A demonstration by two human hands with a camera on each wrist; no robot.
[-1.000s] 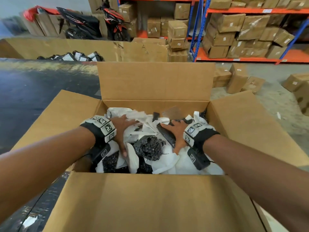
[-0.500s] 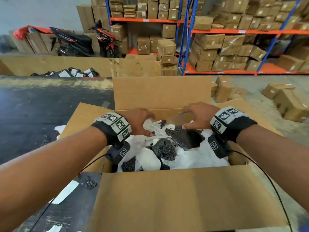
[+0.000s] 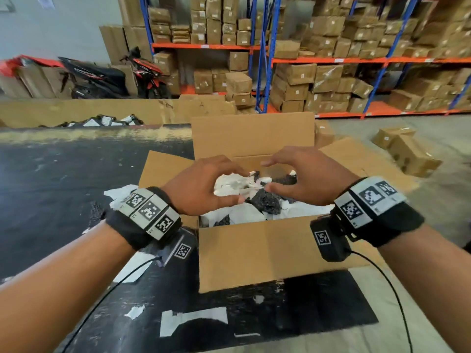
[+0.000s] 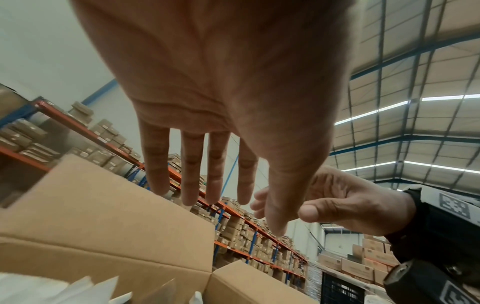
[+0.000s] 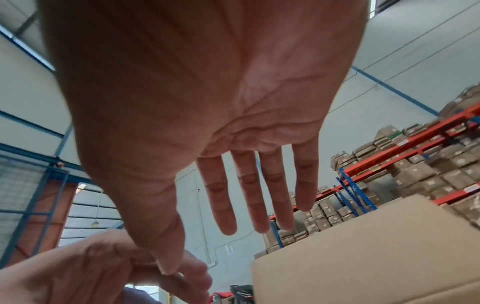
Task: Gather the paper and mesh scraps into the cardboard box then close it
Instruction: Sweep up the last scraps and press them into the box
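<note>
Item: open brown corrugated cardboard box (image 3: 265,253), standing on a black-surfaced bench (image 3: 63,179). Four flaps (image 3: 252,135) all unfolded: far flap upright, side flaps splayed outward, near flap hanging toward the person.

Contents: crumpled white paper scraps (image 3: 230,186) mixed with black mesh scraps (image 3: 266,202), heaped to about rim level.

Change noted: a second ago both hands lay flat on the heap, pressing it down; both are now raised clear above it. Judged: packing is done, and flap closing comes next.

Left hand (image 3: 204,186): fingers straight and spread in the wrist view, holding nothing, hovering over the box's left half.
Right hand (image 3: 308,177): likewise spread and empty, over the right half. The thumb tips of the two hands come close together.

Outstanding: white paper scraps remain outside the box, one (image 3: 119,193) beside the left flap, others (image 3: 193,321) on the bench in front. Judged: gathering is incomplete if these count.

Clearance: the left flap overlies the bench; the right flap (image 3: 356,159) hangs past the bench edge over the floor. Open air above all flaps; the heap may resist the flaps lying flat.
</note>
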